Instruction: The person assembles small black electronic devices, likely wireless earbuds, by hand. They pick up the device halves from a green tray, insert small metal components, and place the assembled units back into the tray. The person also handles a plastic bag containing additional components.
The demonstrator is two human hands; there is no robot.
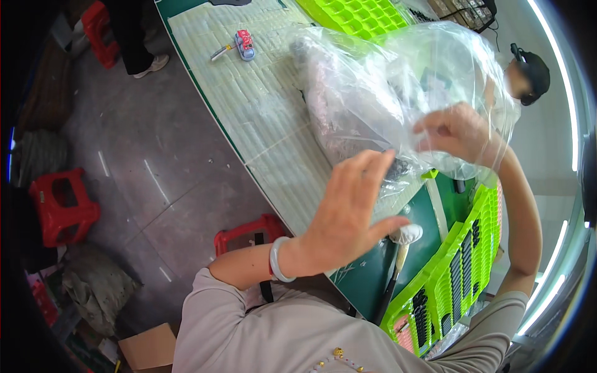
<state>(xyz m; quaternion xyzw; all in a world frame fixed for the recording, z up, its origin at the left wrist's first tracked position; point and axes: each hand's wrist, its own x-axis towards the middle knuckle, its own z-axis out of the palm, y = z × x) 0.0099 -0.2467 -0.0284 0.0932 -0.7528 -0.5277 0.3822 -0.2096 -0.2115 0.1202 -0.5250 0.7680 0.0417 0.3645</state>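
A large clear plastic bag point(357, 102) with greyish contents, hard to make out, lies puffed up on the table. My left hand point(339, 214), with a pale bangle at its wrist, is raised at the bag's near side. Its fingers are stretched and the thumb stands apart, with nothing held. Bent fingers of my right hand point(457, 133) pinch the thin film at the bag's right part; film also drapes around that wrist, and the fingertips are a little blurred. Below my left thumb lies a dark-handled tool with a white, cloth-like rounded head point(407, 234).
A red and blue toy car point(245, 45) sits on the taped tabletop point(249, 112). Bright green trays point(457, 273) with dark parts stand at right, another green tray point(354, 15) beyond the bag. Red stools point(64, 207) stand on the floor. A person point(528, 74) is across the table.
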